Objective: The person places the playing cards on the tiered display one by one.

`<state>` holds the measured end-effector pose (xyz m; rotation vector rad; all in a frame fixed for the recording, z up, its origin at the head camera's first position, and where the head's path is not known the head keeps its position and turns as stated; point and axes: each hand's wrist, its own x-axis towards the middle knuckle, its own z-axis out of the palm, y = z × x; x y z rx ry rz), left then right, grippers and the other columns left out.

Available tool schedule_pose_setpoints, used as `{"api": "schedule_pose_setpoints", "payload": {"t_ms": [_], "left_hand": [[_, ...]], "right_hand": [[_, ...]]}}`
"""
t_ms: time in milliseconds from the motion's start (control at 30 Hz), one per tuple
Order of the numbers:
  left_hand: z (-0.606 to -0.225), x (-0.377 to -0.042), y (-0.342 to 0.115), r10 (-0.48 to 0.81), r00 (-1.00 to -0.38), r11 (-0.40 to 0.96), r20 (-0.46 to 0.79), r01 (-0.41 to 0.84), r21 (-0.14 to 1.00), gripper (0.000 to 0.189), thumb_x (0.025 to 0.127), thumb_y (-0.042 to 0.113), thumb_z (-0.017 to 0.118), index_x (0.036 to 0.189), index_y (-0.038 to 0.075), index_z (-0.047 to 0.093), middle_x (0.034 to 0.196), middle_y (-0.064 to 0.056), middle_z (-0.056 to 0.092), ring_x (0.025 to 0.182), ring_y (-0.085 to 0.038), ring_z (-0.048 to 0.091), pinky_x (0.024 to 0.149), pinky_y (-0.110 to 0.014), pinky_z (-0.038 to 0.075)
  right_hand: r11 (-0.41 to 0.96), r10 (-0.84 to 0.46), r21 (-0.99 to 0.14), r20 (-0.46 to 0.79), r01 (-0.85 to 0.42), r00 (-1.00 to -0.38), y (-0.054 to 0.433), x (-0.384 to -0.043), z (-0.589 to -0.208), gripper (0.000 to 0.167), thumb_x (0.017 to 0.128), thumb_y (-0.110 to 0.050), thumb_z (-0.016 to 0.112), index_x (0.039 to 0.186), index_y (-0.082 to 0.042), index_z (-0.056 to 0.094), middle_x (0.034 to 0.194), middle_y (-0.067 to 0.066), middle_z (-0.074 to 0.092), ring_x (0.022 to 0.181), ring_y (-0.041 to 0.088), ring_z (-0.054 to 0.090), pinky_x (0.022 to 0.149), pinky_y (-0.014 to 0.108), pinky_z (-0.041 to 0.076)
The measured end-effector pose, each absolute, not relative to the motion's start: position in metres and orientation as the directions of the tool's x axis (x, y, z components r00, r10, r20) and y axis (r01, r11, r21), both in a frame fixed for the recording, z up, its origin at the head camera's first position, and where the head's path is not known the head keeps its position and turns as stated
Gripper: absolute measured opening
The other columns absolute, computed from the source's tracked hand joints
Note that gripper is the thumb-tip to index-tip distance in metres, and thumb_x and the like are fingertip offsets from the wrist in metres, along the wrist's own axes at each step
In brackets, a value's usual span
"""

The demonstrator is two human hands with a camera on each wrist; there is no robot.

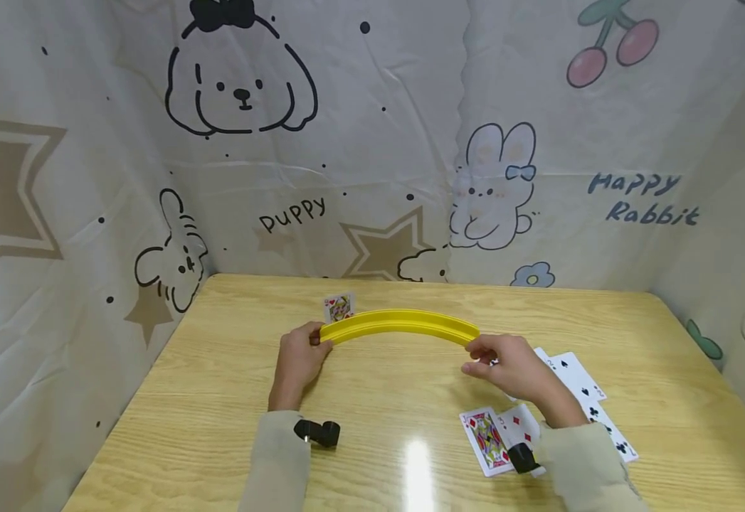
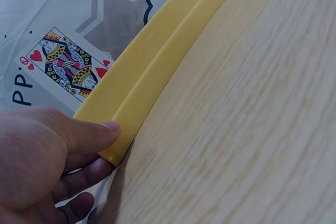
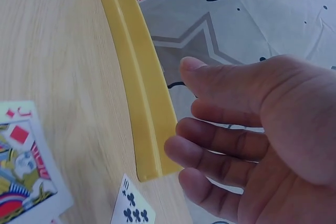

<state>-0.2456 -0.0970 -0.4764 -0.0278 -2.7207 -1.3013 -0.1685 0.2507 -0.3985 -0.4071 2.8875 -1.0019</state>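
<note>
A yellow curved card holder (image 1: 404, 322) with a groove along it stands on the wooden table. The queen of hearts (image 2: 68, 64) stands upright at its left end, its lower part hidden by the holder. My left hand (image 1: 298, 361) pinches that left end, thumb on the near face in the left wrist view. Beside the right end is my right hand (image 3: 247, 135), its fingers loosely extended and apart from the thumb. Its fingertips overlap the holder's edge in the right wrist view; whether they touch it I cannot tell.
Face-up cards lie at the right: the jack of diamonds (image 1: 487, 444), another diamond card (image 1: 516, 423), a spade card (image 1: 577, 377) and a club card (image 1: 612, 432). My right forearm partly covers them. A printed cloth (image 1: 372, 142) hangs behind the table (image 1: 218, 441).
</note>
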Motion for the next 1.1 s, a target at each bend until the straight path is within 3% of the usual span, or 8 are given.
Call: {"api": "schedule_pose_setpoints", "payload": {"t_ms": [333, 600, 1100], "left_hand": [[-0.472, -0.246, -0.096, -0.037, -0.993, 0.625, 0.114, 0.066, 0.778, 0.031, 0.090, 0.007, 0.076, 0.120, 0.002, 0.070, 0.103, -0.013, 0.070, 0.092, -0.023, 0.064, 0.083, -0.040, 0.055], [-0.470, -0.247, -0.098, -0.034, -0.991, 0.618, 0.126, 0.078, 0.782, 0.032, 0.089, 0.006, 0.076, 0.119, 0.000, 0.070, 0.103, -0.014, 0.070, 0.093, -0.024, 0.065, 0.083, -0.041, 0.055], [-0.473, -0.244, -0.096, -0.038, -0.995, 0.615, 0.092, 0.050, 0.787, 0.032, 0.091, 0.007, 0.074, 0.122, 0.002, 0.069, 0.106, -0.014, 0.070, 0.095, -0.025, 0.065, 0.084, -0.041, 0.055]], "right_hand": [[0.766, -0.274, -0.600, 0.016, -0.229, -0.961, 0.262, -0.150, -0.404, 0.032, 0.087, -0.017, 0.079, 0.109, 0.003, 0.071, 0.097, 0.007, 0.069, 0.081, 0.013, 0.059, 0.070, 0.032, 0.051], [0.793, -0.270, -0.569, -0.007, -0.218, -0.963, 0.268, -0.139, -0.405, 0.034, 0.085, -0.019, 0.081, 0.109, 0.003, 0.071, 0.088, -0.002, 0.065, 0.077, 0.012, 0.055, 0.066, 0.031, 0.048], [0.817, -0.272, -0.532, -0.014, -0.223, -0.962, 0.268, -0.125, -0.424, 0.038, 0.076, -0.019, 0.087, 0.103, 0.004, 0.073, 0.074, -0.006, 0.054, 0.067, 0.011, 0.046, 0.061, 0.030, 0.044]]}}
